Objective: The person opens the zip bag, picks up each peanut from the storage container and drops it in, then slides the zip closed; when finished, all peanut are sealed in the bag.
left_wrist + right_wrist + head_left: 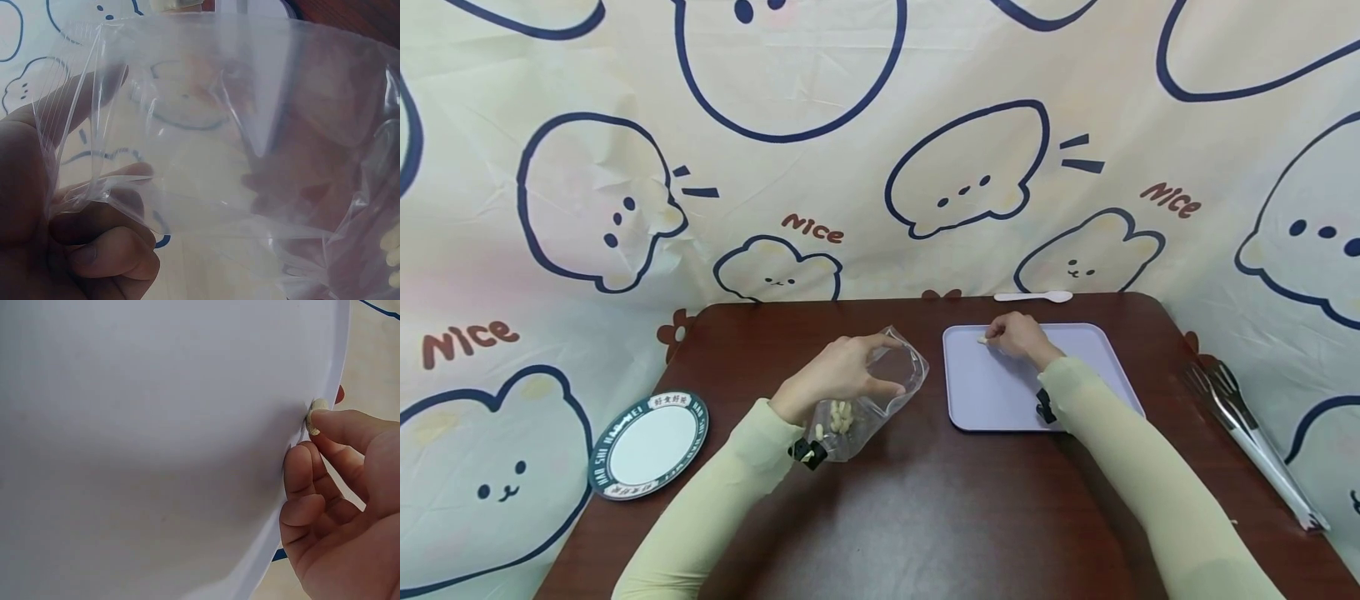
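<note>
My left hand (831, 375) holds a clear plastic bag (880, 425) above the table, left of the tray. Its thumb and index finger are spread at the bag's mouth; in the left wrist view, other fingers (115, 253) curl by the film. Several small pale-cream pieces (841, 415) lie low in the bag. My right hand (1021, 337) is over the far left part of a lavender tray (992, 396). Between thumb and finger it pinches one small pale-cream piece (318, 414), close to the tray's rim in the right wrist view. The exact kind of these pieces is unclear.
A white plate with a green patterned rim (647, 446) sits at the table's left edge. Behind the tray lies a white plastic spoon (1033, 297). Wrapped forks (1255, 442) lie along the right edge. A printed cloth (865, 183) hangs behind the brown table (910, 533).
</note>
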A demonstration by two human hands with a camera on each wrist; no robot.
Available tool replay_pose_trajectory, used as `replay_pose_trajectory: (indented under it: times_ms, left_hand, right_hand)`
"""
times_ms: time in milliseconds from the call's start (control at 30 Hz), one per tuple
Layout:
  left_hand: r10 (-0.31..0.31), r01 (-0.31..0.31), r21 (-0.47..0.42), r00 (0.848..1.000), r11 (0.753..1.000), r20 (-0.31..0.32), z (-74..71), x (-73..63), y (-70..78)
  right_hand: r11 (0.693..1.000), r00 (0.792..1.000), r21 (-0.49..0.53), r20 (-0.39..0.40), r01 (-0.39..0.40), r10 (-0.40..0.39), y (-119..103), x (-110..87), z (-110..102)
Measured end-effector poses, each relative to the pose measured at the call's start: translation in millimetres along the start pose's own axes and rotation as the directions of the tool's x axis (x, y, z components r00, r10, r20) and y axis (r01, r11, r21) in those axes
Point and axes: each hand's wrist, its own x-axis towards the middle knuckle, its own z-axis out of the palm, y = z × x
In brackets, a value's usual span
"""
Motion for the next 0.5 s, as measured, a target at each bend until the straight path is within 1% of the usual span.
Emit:
replay_pose_trajectory:
  times_ms: [67, 200, 367, 500]
  left_hand:
    - [-0.005, 0.005, -0.004, 1.000, 1.000, 0.001, -0.2, -0.1, -0.2]
    - [-0.007, 0.007, -0.002, 1.000, 1.000, -0.001, -0.4, -0.5, -0.5]
    - [-0.003, 0.003, 0.005, 1.000, 1.000, -0.008, -0.8, -1.4, -0.7]
    - [-0.002, 0.002, 0.003, 1.000, 1.000, -0.006, -1.6, -1.9, -1.3]
  right_hand:
    - [1.000, 1.000, 0.007, 0.011, -0.006, 0.006, 0, -0.7, -1]
    - [1.000, 1.000, 0.017, 0.009, 0.015, -0.015, -2, -2.6, -1]
    - [0.997, 0.998, 0.045, -0.013, 0.062, -0.062, -7, -8.4, -4]
    - [0.991, 0.992, 0.063, -0.033, 0.120, -0.119, -16, -17.0, -8]
